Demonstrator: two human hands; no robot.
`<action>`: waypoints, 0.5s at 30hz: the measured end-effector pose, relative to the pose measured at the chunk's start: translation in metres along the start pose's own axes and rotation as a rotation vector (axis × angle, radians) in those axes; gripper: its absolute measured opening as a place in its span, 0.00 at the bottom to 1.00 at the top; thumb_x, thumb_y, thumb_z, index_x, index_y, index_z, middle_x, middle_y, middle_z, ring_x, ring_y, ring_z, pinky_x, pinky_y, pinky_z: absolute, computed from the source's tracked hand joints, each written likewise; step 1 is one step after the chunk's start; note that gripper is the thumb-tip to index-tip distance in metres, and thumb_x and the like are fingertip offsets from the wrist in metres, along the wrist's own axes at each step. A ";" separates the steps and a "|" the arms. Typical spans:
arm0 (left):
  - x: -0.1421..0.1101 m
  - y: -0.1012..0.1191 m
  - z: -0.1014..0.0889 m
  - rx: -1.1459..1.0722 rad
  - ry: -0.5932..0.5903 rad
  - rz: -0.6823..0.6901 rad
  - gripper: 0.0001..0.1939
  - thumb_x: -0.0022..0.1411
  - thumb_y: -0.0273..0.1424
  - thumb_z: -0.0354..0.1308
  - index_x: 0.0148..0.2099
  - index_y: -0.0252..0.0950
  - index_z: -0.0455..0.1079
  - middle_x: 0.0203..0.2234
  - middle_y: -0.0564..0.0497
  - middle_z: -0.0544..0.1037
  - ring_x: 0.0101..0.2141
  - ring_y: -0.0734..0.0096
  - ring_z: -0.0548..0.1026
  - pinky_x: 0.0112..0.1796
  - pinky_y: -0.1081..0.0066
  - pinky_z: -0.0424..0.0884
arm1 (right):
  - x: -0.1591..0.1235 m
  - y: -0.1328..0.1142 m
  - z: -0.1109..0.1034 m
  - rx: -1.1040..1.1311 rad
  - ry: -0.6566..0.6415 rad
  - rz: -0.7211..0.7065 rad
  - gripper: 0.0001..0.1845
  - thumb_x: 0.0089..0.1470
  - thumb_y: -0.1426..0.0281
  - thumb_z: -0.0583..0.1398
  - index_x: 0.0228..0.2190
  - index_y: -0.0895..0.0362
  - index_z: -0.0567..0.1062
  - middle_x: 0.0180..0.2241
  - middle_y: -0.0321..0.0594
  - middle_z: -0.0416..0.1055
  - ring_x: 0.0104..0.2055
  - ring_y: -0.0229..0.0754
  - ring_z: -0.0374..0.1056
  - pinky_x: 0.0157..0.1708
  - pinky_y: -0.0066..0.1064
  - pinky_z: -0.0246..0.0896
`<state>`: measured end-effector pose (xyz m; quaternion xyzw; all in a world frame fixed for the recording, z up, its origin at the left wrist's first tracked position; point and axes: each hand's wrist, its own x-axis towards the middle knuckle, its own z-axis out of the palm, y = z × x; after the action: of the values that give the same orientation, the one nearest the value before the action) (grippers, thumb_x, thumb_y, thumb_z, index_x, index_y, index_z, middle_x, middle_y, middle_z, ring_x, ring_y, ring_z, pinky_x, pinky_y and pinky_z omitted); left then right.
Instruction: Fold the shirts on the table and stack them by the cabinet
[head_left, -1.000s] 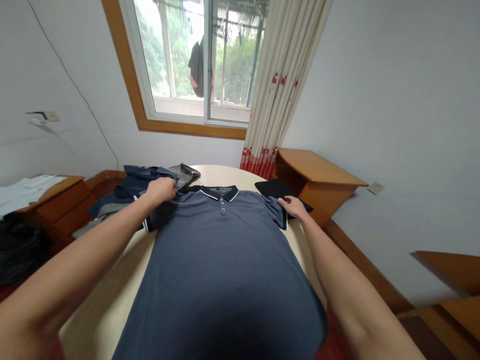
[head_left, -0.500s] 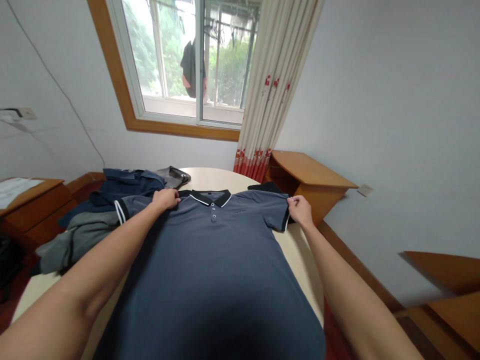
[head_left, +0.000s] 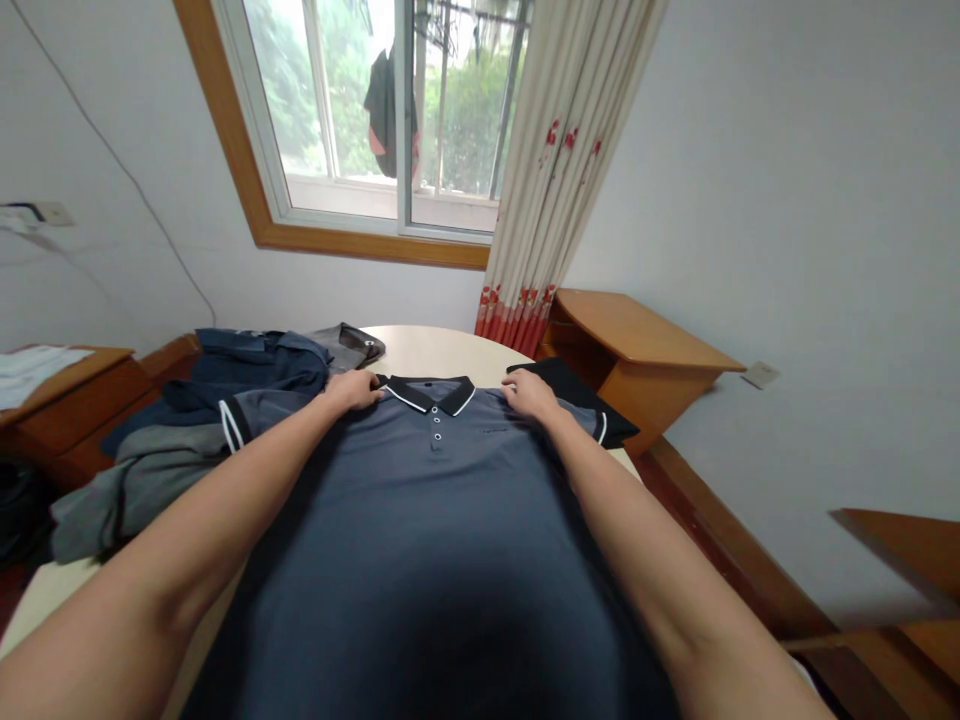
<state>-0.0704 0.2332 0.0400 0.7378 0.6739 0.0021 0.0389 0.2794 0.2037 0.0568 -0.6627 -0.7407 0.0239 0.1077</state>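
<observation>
A dark grey polo shirt (head_left: 442, 520) lies spread front side up, its black, white-edged collar (head_left: 459, 398) at the far end and its hem out of sight below. My left hand (head_left: 352, 392) is closed on the shirt's shoulder just left of the collar. On the opposite shoulder, my right hand (head_left: 529, 394) has its fingers curled over the top seam. The left sleeve, with white-striped black cuff, sticks out past my left forearm; the right sleeve is partly covered by my right forearm.
The shirt rests on a round pale table (head_left: 427, 345). Dark blue and grey clothes (head_left: 247, 375) are heaped at its left, and a folded black garment (head_left: 574, 385) lies at the right. A wooden cabinet (head_left: 645, 330) stands behind, beside a curtain (head_left: 555, 180).
My right hand has let go of the right sleeve cuff and moved left to the shoulder near the collar. My left hand has shifted slightly toward the collar.
</observation>
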 end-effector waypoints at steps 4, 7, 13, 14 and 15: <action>0.009 -0.006 -0.001 -0.019 0.003 0.016 0.17 0.62 0.42 0.55 0.48 0.44 0.79 0.46 0.47 0.82 0.47 0.56 0.78 0.45 0.69 0.72 | 0.026 -0.014 0.024 0.012 -0.095 0.042 0.17 0.60 0.66 0.60 0.50 0.55 0.79 0.51 0.46 0.76 0.53 0.48 0.71 0.50 0.32 0.63; 0.013 -0.015 -0.010 -0.058 0.088 0.020 0.17 0.64 0.41 0.54 0.46 0.43 0.80 0.45 0.46 0.82 0.46 0.56 0.78 0.44 0.67 0.72 | 0.041 -0.011 0.031 0.014 -0.125 0.073 0.12 0.58 0.67 0.61 0.42 0.54 0.82 0.46 0.45 0.79 0.48 0.47 0.73 0.46 0.31 0.64; 0.030 -0.012 -0.027 -0.124 0.221 -0.031 0.18 0.66 0.41 0.53 0.48 0.41 0.80 0.46 0.43 0.81 0.47 0.51 0.77 0.46 0.60 0.71 | 0.070 -0.004 0.033 0.077 0.072 0.178 0.11 0.59 0.69 0.60 0.40 0.57 0.81 0.43 0.49 0.79 0.47 0.48 0.73 0.47 0.31 0.63; 0.035 -0.010 -0.026 -0.111 0.234 -0.037 0.18 0.66 0.40 0.53 0.48 0.40 0.80 0.46 0.43 0.81 0.47 0.50 0.77 0.46 0.60 0.71 | 0.073 -0.004 0.036 0.078 0.094 0.198 0.11 0.59 0.69 0.60 0.40 0.58 0.81 0.43 0.49 0.78 0.47 0.48 0.73 0.47 0.32 0.63; 0.039 -0.007 -0.023 -0.093 0.243 -0.043 0.17 0.66 0.40 0.53 0.49 0.40 0.80 0.46 0.43 0.81 0.47 0.50 0.77 0.46 0.60 0.71 | 0.075 -0.004 0.039 0.075 0.111 0.214 0.11 0.59 0.70 0.59 0.39 0.59 0.81 0.43 0.50 0.78 0.48 0.49 0.73 0.47 0.32 0.63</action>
<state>-0.0748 0.2736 0.0611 0.7149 0.6885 0.1218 -0.0088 0.2604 0.2814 0.0291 -0.7338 -0.6572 0.0261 0.1703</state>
